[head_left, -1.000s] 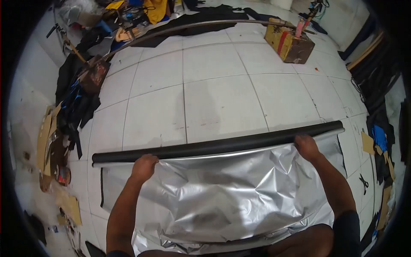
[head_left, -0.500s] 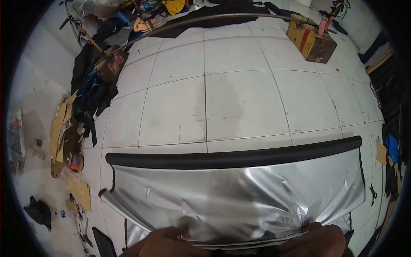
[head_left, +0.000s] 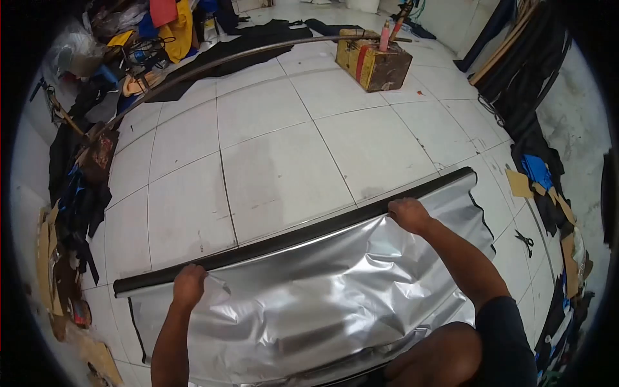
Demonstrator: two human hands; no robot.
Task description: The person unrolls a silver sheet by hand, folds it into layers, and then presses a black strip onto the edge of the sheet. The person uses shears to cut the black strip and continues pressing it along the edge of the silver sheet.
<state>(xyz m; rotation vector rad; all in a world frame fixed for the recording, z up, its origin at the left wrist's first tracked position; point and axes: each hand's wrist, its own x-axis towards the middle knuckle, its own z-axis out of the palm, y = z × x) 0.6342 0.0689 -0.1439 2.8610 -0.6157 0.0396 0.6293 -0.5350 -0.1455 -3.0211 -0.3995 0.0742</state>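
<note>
And both hands are working at the long black roll, which is lying aslant across the tiled floor, its right end sitting farther off than its left! The left hand is clenching the edge of the silver sheet just beside the roll, toward its left end, knuckles up, fingers curling under. The right hand is gripping that same edge farther along, well apart from its partner, the fist pressing close against the roll. Between the arms the sheet is spreading back toward the body, creasing and catching the light, with a bent knee looming over its near side. Dark edging is running down both its sides. Off to the right, black-handled scissors are lying on the tiles, near a scrap of cardboard and some blue material. Across the far floor, a long pole is stretching to a red-striped yellow box, where a pink bottle is standing on top.
</note>
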